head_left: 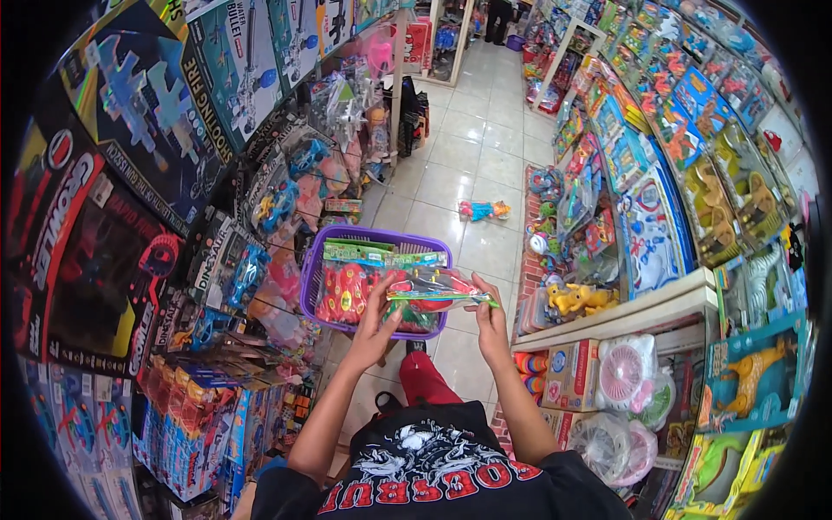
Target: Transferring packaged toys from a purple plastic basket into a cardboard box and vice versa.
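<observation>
Between my two hands is a clear plastic toy packet (431, 284) with red, dark and green parts inside. My left hand (378, 322) is closed on its left end, thumb toward me. At the other end, my right hand (490, 319) pinches the packet's edge. Both hands are over the near right part of a purple plastic basket (307, 282). In the basket lie red packets with yellow marks (341, 295) and green-topped packets (360, 251). The held packet hides part of what is beneath it.
Boxed toy guns (139, 95) and hanging toy packets (286, 186) line the left side. Shelves on the right hold yellow toy animals (581, 299), a pink-and-white fan (626, 371) and boxes. A colourful packet (484, 211) lies on the tiled aisle floor (451, 149).
</observation>
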Action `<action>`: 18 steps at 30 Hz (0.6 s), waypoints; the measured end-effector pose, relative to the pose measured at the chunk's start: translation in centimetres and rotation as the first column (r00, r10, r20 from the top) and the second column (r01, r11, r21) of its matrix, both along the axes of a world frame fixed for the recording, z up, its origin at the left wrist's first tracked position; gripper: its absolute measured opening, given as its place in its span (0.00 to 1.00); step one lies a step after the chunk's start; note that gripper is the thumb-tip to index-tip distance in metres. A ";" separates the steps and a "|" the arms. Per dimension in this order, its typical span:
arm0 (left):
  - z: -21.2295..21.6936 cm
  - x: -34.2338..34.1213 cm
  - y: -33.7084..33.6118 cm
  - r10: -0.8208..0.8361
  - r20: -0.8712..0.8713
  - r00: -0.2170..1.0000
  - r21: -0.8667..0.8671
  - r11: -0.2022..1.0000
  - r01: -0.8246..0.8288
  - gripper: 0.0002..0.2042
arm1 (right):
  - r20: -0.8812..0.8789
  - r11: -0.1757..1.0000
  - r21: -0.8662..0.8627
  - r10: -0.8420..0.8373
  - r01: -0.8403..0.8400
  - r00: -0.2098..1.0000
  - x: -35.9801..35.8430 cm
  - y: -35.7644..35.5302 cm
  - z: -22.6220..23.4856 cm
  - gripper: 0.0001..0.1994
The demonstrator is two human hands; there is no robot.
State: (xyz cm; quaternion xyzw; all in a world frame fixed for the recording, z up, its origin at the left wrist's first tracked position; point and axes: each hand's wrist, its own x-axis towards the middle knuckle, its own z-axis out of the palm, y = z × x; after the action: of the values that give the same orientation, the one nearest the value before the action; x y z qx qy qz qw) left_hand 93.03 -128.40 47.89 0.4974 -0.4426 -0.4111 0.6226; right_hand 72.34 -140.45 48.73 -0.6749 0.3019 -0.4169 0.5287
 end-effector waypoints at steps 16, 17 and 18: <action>-8.3 7.2 -13.2 0.144 0.284 0.948 0.344 0.908 -0.241 0.31 | -0.505 0.981 0.110 -0.085 0.162 0.859 8.4 -13.7 -8.1 0.19; -9.2 7.6 -13.3 0.158 0.469 0.869 0.370 0.858 -0.356 0.30 | -0.505 0.981 0.115 -0.076 0.155 0.859 8.9 -13.7 -8.5 0.19; -9.4 7.6 -13.6 0.189 0.429 0.883 0.385 0.846 -0.368 0.27 | -0.448 0.987 0.060 -0.108 0.150 0.888 9.0 -13.7 -9.0 0.18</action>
State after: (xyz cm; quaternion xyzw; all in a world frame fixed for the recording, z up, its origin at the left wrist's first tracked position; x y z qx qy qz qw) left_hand 100.65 -142.05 38.50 0.7585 -0.3657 -0.3038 0.4457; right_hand 81.38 -154.14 39.69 -0.7051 0.4775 -0.2721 0.4481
